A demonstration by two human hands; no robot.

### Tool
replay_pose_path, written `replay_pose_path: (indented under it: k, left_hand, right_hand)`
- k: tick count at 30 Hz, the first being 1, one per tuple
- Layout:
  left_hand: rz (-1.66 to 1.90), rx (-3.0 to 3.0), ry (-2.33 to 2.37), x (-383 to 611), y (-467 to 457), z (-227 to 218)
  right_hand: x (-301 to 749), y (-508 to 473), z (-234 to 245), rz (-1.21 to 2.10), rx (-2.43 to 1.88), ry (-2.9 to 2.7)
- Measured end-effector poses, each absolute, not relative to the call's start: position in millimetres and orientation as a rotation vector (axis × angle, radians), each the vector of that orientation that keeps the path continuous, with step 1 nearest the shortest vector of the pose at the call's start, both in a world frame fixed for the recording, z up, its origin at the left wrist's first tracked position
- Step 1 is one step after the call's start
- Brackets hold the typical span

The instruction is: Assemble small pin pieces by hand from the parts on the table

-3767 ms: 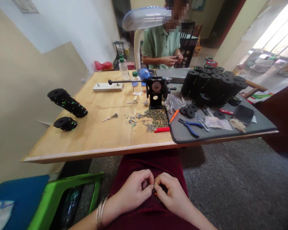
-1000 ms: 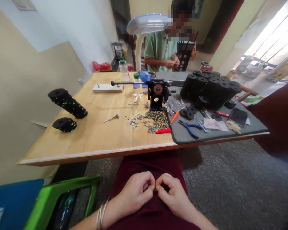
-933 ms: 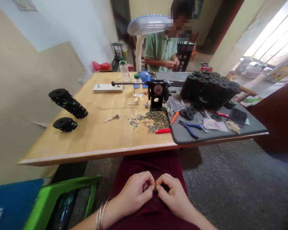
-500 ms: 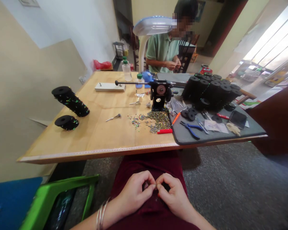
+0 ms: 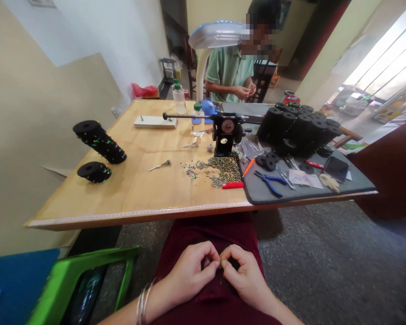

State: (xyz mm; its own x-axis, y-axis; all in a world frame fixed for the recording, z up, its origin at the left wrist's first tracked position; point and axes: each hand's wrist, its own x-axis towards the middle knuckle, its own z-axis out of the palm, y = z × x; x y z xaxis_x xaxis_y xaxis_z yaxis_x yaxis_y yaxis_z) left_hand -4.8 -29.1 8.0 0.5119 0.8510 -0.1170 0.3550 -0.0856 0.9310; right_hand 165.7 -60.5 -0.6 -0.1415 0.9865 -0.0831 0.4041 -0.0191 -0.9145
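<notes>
Both my hands rest in my lap on dark red cloth [image 5: 209, 234], below the table edge. My left hand [image 5: 193, 271] is curled, thumb and forefinger pinched together. My right hand [image 5: 245, 275] is curled the same way, its fingertips meeting those of the left. Between the pinched tips sits something tiny that I cannot make out. On the wooden table [image 5: 149, 189] above lie a pile of small metal pieces and beads [image 5: 221, 169], a red lighter [image 5: 232, 185] and a black hand-crank winder [image 5: 225, 133].
A grey mat [image 5: 291, 187] on the right carries blue pliers [image 5: 267, 178], black foam discs and several black foam rolls [image 5: 301, 126]. Two more black rolls [image 5: 98, 142] lie at the left. A person in a green shirt [image 5: 228, 67] sits across, behind a lamp [image 5: 216, 34]. A green chair [image 5: 88, 275] stands at my left.
My hands stay pinched together in my lap with only slight finger shifts. The view has drifted a little to the left and up. The person across keeps both hands together.
</notes>
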Motion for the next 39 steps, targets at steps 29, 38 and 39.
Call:
replay_pose_path:
  k: [29, 38, 39]
  left_hand:
    - [0.587, 1.419, 1.021, -1.2, -24.5, 5.0]
    - [0.614, 1.424, 1.033, 0.8, -26.9, 4.5]
    - [0.615, 1.424, 1.035, 0.7, -27.1, 4.5]
  right_hand:
    - [166.8, -60.1, -4.8, 1.128, -1.456, -1.563]
    - [165.8, -59.9, -5.1, 1.114, -1.453, -1.559]
    - [165.9, -60.1, -5.1, 1.116, -1.453, -1.559]
